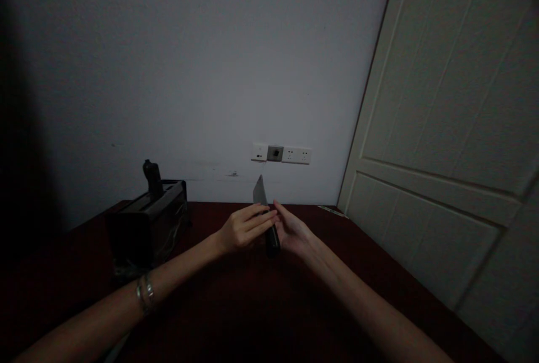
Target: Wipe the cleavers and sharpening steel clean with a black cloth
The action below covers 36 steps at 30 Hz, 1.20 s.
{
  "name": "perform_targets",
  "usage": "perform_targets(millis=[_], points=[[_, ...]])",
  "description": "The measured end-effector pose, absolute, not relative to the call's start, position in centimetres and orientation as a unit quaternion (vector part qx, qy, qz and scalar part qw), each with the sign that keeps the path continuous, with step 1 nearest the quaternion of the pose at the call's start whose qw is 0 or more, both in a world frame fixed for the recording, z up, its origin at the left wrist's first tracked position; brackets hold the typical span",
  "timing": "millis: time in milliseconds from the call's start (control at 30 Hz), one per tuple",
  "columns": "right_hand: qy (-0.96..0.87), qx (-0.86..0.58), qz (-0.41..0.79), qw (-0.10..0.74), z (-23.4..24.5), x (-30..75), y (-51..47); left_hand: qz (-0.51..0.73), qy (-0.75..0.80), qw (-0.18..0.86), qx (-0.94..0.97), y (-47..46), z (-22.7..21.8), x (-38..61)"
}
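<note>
A knife with a wide grey blade (260, 191) and a dark handle (272, 242) is held above the dark red table (236, 307), blade pointing up and away. My left hand (244, 228) lies across the knife where blade meets handle, fingers stretched over it. My right hand (292, 231) is on the other side of the handle, fingers against it. Both hands meet at the knife in the middle of the view.
A black knife block (147, 223) with one dark handle (152, 175) sticking up stands at the left on the table. A white wall with a socket strip (281, 154) is behind. A cream door (450, 144) closes off the right side.
</note>
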State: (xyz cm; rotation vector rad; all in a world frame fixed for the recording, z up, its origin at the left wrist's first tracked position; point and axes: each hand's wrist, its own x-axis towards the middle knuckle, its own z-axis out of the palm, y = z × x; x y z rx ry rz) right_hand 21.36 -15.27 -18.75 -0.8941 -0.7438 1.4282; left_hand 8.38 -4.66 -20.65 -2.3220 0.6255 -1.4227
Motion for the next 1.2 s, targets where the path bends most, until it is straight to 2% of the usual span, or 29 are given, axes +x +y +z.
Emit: perform_targets(millis=[167, 400, 600, 767, 867, 1067, 1200], points=[[-0.268, -0.382, 0.622, 0.629, -19.5, 20.8, -14.6, -0.543, 0.209, 0.280, -0.764, -5.8, -21.3, 7.8], [-0.209, -0.436, 0.543, 0.686, -19.4, 19.0, -15.1, -0.550, 0.196, 0.308, -0.751, -6.8, -22.1, 7.7], [-0.191, -0.479, 0.465, 0.720, -19.9, 17.7, -15.5, -0.558, 0.184, 0.270, -0.763, -7.4, -23.5, 8.0], [-0.209, -0.495, 0.413, 0.735, -20.2, 17.9, -15.4, -0.517, 0.138, 0.168, -0.828, -8.0, -24.2, 7.6], [-0.222, -0.499, 0.398, 0.737, -20.1, 18.5, -15.5, -0.497, 0.170, 0.121, -0.842, -8.5, -24.5, 6.5], [-0.238, -0.523, 0.381, 0.724, -21.0, 20.1, -16.1, -0.429, 0.224, 0.119, -0.867, -9.0, -24.9, 2.0], [-0.242, -0.527, 0.395, 0.713, -22.7, 20.6, -16.5, -0.348, 0.167, 0.107, -0.916, -7.0, -26.0, -3.2]])
